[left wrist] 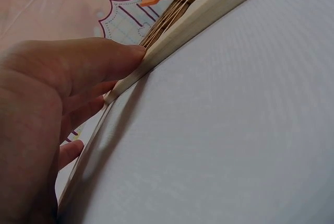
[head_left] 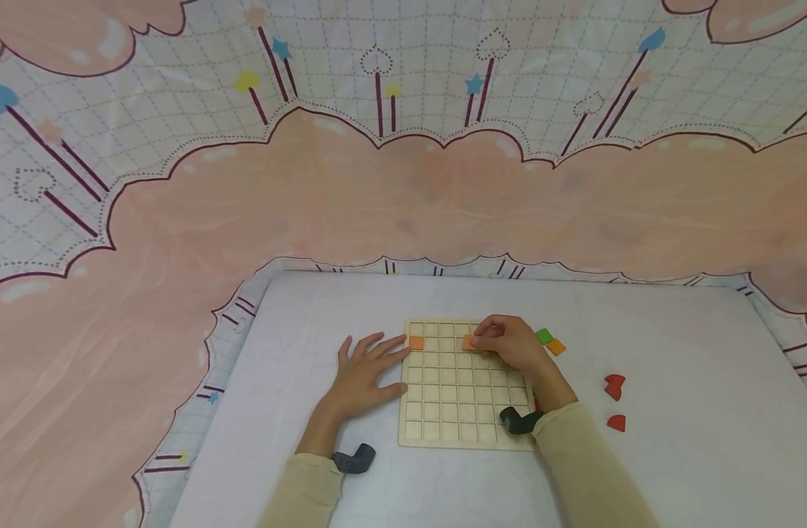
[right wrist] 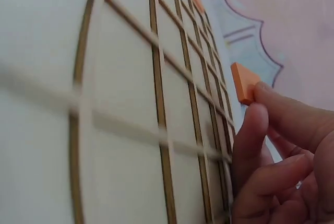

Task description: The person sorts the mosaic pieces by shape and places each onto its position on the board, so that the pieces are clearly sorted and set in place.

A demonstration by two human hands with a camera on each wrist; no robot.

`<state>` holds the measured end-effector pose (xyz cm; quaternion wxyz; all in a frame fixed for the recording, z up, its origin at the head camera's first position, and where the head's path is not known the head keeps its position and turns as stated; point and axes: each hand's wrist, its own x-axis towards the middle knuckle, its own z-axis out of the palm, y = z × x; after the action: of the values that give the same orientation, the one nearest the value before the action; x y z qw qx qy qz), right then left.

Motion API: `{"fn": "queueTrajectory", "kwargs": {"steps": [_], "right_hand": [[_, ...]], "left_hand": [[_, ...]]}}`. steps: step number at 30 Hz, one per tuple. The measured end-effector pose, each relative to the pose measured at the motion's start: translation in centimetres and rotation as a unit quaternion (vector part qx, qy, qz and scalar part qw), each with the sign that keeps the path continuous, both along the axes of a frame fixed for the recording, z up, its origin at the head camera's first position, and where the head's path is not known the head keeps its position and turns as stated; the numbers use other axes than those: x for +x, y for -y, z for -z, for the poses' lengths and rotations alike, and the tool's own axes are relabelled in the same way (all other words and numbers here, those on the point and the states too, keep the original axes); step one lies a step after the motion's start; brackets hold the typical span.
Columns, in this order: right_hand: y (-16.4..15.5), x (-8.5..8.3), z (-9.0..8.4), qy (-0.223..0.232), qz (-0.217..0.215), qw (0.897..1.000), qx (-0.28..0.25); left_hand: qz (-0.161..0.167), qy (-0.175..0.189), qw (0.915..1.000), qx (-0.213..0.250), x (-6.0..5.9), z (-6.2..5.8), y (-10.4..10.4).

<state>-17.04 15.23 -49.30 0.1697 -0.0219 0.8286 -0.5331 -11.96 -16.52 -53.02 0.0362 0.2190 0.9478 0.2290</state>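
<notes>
A square wooden grid board point(head_left: 448, 394) lies on the white table. My left hand point(head_left: 364, 378) rests along its left edge with fingers spread, and in the left wrist view the thumb point(left wrist: 112, 59) touches the wooden rim. One orange square tile point(head_left: 417, 343) sits in a cell at the upper left of the board, close to the left fingertips. Between thumb and finger, my right hand point(head_left: 512, 343) pinches another orange square tile point(right wrist: 244, 83) over the upper right part of the grid. In the right wrist view that tile is tilted above the board surface.
Right of the board lie a green tile point(head_left: 543, 336) and an orange-yellow tile point(head_left: 557, 347), touching at a corner. Farther right are red wedge-shaped pieces point(head_left: 616, 423). Some red and green pieces are partly hidden under the right forearm. Patterned cloth point(head_left: 443, 205) hangs behind the table point(head_left: 694, 352).
</notes>
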Motion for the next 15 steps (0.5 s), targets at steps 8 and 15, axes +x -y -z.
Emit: {"fn": "queueTrajectory", "kwargs": {"steps": [8,15], "right_hand": [[2.6,-0.5,0.3,-0.016,0.012,1.0,-0.005],[4.7,-0.6,0.1,-0.022,0.016,1.0,-0.001]], "left_hand": [[-0.001,0.003,1.0,-0.003,0.0,-0.2,-0.1],[-0.002,0.006,1.0,-0.007,0.0,-0.1,-0.1]]}}
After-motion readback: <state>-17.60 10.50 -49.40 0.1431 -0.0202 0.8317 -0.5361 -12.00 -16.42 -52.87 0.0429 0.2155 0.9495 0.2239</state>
